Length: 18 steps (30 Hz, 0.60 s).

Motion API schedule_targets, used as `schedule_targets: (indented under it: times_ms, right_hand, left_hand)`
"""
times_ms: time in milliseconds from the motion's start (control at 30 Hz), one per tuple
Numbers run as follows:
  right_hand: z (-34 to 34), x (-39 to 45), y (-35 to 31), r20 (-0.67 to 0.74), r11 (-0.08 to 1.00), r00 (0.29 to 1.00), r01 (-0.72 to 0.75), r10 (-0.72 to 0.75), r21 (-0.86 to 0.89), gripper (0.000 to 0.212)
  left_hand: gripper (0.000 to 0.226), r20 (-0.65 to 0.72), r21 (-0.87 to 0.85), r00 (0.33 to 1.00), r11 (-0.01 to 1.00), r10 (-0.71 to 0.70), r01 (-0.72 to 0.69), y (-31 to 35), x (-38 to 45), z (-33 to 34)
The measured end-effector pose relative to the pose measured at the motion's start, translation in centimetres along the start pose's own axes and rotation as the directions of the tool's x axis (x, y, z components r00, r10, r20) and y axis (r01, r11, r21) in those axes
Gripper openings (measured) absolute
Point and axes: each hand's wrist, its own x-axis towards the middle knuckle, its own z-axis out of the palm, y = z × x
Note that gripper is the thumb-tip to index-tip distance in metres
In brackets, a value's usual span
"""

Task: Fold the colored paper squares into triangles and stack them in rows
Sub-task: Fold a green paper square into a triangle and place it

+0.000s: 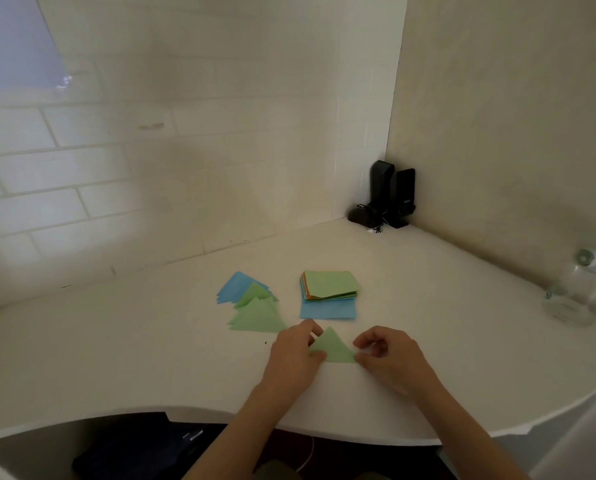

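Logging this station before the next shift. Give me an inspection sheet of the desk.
Surface: white desk, curved front edge.
Job's things: green triangle between both hands; folded triangles, blue and green, overlapping at left; square paper stack, green on top, on a blue sheet.
Clutter: glass jar at right edge.
Hands: left hand and right hand pinch the triangle's corners.
Cables: thin cords by black speakers.
Surroundings: tiled wall behind.

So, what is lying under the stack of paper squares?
A blue sheet lies flat under the stack of squares, its near part sticking out toward the hands. The rest of it is covered, so anything further beneath is hidden.
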Motion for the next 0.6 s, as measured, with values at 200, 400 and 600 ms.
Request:
schedule_targets:
  times_ms: [200,400,600]
  right_hand:
    - [-0.5,0.9,-0.9,-0.194,0.997,0.980,0.056,-0.046,0.045,0.004]
    - [2.0,4.8,-2.3,-0.234,0.966,0.939,0.228,-0.252,-0.123,0.020]
    - [3.7,9.6,-3.9,-0.128,0.932,0.954,0.225,-0.269,-0.284,0.034]
  left_hand:
    - [0.013,-0.206,-0.170,0.977,0.985,-0.048,0.012,-4.7,0.1,-3.8]
    - [0.015,-0.301,-0.166,0.951,0.986,-0.064,0.014,-9.2,0.7,-6.8]
    - [0.022,-0.329,-0.097,0.943,0.992,0.042,-0.078,-10.1,2.8,-6.0]
